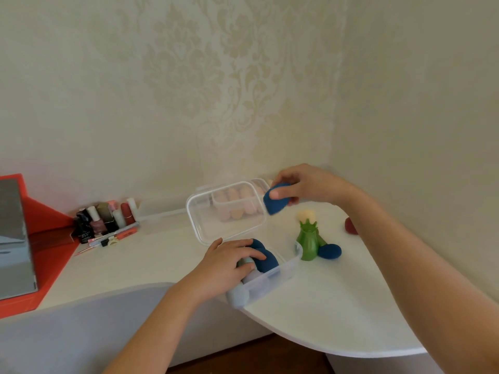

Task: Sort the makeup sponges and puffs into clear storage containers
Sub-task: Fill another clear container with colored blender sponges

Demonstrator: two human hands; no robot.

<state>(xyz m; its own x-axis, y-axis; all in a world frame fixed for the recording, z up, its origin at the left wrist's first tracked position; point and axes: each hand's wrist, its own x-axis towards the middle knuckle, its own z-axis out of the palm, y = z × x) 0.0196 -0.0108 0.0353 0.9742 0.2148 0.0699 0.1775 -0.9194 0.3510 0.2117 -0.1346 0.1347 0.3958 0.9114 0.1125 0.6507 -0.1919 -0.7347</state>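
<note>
My right hand (302, 184) holds a dark blue makeup sponge (274, 202) in the air, just right of a clear container's raised lid (224, 211). Behind that lid stands another clear container (237, 203) filled with several beige and pink sponges. My left hand (229, 263) rests in the near open clear container (280, 273), its fingers pressing on the blue sponges (266, 259) and a pale blue one inside. On the white table lie a further blue sponge (330, 251), a cream puff (306, 214) and a dark red sponge (350, 225).
A green plastic sponge holder (308, 242) stands right of the near container. Nail polish bottles and tubes (104, 220) crowd the back left beside a red box (46, 238) with a mirror. The table's curved front edge (310, 338) runs close below the container. Wallpapered walls meet at the corner.
</note>
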